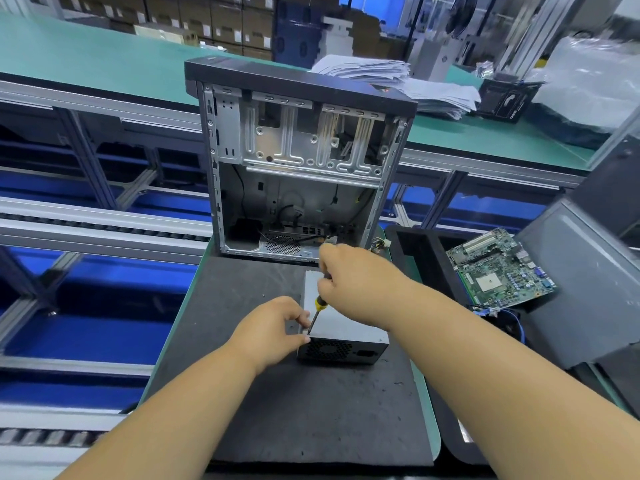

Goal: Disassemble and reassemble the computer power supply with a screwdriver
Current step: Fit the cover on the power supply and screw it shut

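Observation:
A grey metal power supply [346, 332] lies on the dark mat [294, 403], its vented fan face toward me. My right hand [349, 278] grips the black-and-yellow screwdriver [318, 306] by its handle, tip down at the unit's top near-left corner. My left hand [277, 327] holds that same corner, thumb and fingertips pinching right beside the screwdriver tip. Whether a screw sits under the tip is hidden.
An open, empty computer case [298, 161] stands upright just behind the power supply. A bare motherboard [498, 268] lies in a black tray at the right, next to a grey side panel [575, 282]. Conveyor rails run at the left; paper stacks sit behind.

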### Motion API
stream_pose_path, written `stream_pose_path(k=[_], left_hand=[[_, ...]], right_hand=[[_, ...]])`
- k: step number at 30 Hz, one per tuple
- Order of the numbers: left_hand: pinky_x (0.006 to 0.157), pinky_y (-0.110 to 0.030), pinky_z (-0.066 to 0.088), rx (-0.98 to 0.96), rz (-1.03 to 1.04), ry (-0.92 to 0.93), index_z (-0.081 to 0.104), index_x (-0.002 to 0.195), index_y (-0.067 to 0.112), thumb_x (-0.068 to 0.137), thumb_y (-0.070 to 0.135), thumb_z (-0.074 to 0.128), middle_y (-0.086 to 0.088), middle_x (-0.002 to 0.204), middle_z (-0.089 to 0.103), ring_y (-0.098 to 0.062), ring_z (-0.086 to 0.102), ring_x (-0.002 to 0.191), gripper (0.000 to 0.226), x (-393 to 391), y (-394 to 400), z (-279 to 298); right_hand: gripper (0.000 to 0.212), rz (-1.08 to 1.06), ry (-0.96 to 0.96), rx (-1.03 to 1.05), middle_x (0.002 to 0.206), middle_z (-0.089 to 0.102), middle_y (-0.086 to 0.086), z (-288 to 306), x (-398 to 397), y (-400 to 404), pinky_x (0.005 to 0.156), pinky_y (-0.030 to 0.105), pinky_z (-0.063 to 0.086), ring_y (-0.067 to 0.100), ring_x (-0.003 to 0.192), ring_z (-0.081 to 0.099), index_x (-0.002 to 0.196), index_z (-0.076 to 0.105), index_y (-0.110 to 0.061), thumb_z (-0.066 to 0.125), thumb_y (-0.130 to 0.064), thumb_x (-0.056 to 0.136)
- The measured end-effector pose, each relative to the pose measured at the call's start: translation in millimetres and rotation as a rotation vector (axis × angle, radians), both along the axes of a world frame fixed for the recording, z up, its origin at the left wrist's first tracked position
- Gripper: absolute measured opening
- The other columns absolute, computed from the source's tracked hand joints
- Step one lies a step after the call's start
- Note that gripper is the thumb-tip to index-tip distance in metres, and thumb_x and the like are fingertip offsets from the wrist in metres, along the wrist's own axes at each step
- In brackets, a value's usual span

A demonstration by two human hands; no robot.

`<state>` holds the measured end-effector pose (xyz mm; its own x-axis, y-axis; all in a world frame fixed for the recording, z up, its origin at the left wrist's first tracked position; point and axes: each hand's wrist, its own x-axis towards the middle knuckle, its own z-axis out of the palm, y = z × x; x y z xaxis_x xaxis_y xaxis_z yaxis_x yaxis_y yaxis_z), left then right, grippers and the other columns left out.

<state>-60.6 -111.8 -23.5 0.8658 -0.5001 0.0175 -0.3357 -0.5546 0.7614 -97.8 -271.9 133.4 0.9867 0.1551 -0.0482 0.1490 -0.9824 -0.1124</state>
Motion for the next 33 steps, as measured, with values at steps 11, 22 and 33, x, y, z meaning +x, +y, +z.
stream_pose_path(k=[11,22,33], left_hand=[[0.09,-0.023,0.047,-0.041,-0.007,0.014,0.065,0.078,0.037,0.075,0.021,0.082,0.022,0.097,0.061,0.013,0.057,0.104,0.023,-0.9,-0.3,-0.3],[0.093,-0.03,0.049,-0.063,-0.004,0.015,0.063,0.072,0.039,0.074,0.021,0.083,0.023,0.096,0.062,0.014,0.057,0.105,0.026,0.4,0.0,-1.3],[0.081,-0.018,0.043,-0.056,-0.002,-0.001,0.065,0.076,0.038,0.073,0.023,0.083,0.029,0.096,0.058,0.019,0.053,0.096,0.023,0.2,0.4,-4.7]], right_hand=[[0.033,-0.061,-0.056,-0.217,0.07,0.043,-0.004,-2.6,-1.1,0.2,0.049,0.03,0.026,0.015,0.057,0.038,0.087,0.04,-0.019,0.031,-0.048,0.101],[0.045,-0.027,-0.109,-0.356,0.063,0.041,-0.005,-2.5,0.5,3.4,0.046,0.027,0.022,0.015,0.052,0.036,0.077,0.038,-0.021,0.025,-0.057,0.101],[0.037,0.067,-0.017,-0.193,0.067,0.043,-0.004,1.6,2.3,3.8,0.049,0.03,0.028,0.023,0.066,0.045,0.079,0.037,-0.02,0.049,-0.05,0.096]])
